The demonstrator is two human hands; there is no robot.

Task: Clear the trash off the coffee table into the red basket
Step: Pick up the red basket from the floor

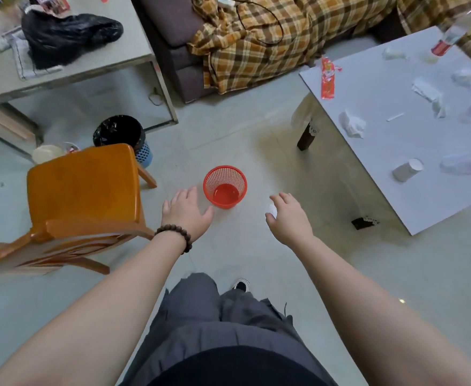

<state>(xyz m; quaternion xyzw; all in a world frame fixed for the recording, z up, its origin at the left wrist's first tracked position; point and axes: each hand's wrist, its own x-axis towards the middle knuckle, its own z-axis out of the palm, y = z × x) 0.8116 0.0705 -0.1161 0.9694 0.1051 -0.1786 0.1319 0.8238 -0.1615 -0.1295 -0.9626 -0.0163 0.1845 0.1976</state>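
Observation:
The red mesh basket stands upright on the floor with nothing visible inside. My left hand hovers just left of it, fingers spread and holding nothing. My right hand is to the basket's right, curled around a small white crumpled tissue. The white coffee table at the right carries several crumpled tissues, a red wrapper, a tipped paper cup, a clear plastic wrapper, a white stick and a clear bottle with a red label.
An orange wooden chair stands close at the left. Behind it is a blue bin with a black liner. A grey table with a black bag fills the far left, and a sofa with a plaid blanket runs along the back.

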